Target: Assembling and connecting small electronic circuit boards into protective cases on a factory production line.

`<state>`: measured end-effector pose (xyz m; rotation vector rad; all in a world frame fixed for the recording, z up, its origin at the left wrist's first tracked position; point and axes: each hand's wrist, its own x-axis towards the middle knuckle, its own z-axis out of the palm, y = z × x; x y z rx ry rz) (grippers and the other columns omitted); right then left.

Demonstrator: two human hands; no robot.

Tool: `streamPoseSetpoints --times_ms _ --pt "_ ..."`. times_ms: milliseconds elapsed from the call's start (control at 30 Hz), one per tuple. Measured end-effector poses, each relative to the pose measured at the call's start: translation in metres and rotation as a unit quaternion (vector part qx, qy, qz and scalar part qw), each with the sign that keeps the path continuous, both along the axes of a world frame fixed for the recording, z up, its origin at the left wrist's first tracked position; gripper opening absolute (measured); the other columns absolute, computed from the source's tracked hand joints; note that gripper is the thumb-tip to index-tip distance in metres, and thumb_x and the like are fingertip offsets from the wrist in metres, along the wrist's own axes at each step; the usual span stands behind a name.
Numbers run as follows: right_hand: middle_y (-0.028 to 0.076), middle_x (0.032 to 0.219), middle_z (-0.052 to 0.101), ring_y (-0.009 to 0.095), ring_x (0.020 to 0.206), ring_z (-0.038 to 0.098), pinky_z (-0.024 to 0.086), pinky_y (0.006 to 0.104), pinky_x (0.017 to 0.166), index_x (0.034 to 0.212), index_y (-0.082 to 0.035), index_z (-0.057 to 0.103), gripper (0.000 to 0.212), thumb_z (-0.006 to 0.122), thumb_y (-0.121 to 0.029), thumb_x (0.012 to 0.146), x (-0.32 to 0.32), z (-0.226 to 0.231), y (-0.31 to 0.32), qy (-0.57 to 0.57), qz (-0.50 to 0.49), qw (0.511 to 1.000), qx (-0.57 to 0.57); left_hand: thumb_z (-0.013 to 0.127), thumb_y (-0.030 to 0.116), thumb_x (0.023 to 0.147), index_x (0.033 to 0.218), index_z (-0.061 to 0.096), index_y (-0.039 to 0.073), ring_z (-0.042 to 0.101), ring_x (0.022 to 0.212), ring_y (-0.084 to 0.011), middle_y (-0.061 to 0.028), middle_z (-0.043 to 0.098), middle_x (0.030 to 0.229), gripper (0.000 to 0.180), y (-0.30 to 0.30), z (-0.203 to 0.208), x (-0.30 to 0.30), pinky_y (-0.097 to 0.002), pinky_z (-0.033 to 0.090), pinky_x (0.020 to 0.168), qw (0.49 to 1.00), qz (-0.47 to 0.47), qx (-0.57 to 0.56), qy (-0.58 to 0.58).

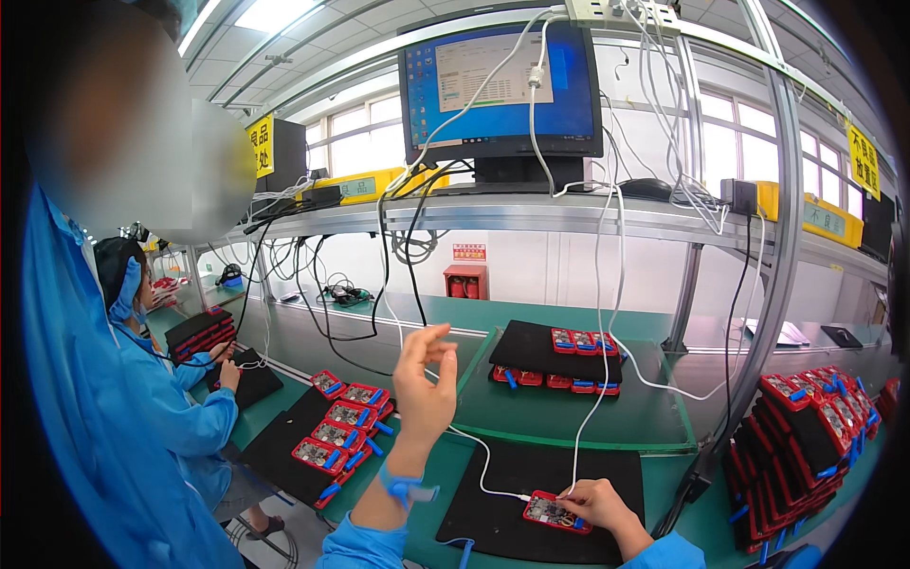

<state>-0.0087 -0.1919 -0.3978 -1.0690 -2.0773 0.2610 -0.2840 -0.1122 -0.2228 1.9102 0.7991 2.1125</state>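
My left hand [424, 381] is raised above the bench with its fingers loosely extended and nothing in it. A blue band [409, 489] circles that wrist. Low on the right, my right hand [607, 507] has its fingertips together at the top edge of a red-framed circuit board [550, 512]. They pinch the lower end of a white cable [575, 455] that hangs from above; its tip is hidden. A second white cable [502, 492] meets the board's left side. Beneath the board lies a black mat [483, 536].
Left are red-framed boards [339, 433] with blue tabs on black sheets. More boards [573, 341] sit behind, and a tall stack [791, 446] stands right. A monitor [502, 95] is on the shelf [531, 212]. Cables dangle from above. A co-worker in blue [185, 394] works at left.
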Motion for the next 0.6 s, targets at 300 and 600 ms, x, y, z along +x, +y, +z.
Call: streamPoseSetpoints --times_ms 300,600 --pt "0.010 0.075 0.068 0.022 0.062 0.066 0.053 0.0290 0.055 0.083 -0.003 0.072 0.009 0.073 -0.009 0.076 0.002 -0.001 -0.002 0.003 -0.005 1.000 -0.019 0.057 0.001 0.083 0.119 0.052 0.000 0.054 0.093 -0.0274 -0.0153 0.047 0.117 0.036 0.082 -0.140 -0.003 -0.0388 0.043 0.084 0.980 0.166 -0.095 0.050" --pt "0.010 0.075 0.068 0.022 0.064 0.067 0.053 0.0295 0.056 0.083 -0.003 0.073 0.009 0.073 -0.009 0.076 0.003 -0.001 -0.002 0.007 -0.012 1.000 -0.027 0.059 0.003 0.082 0.121 0.052 0.003 0.053 0.096 -0.0254 -0.0127 0.047 0.117 0.039 0.076 -0.202 -0.005 -0.0408 0.036 0.088 0.968 0.212 -0.108 0.080"
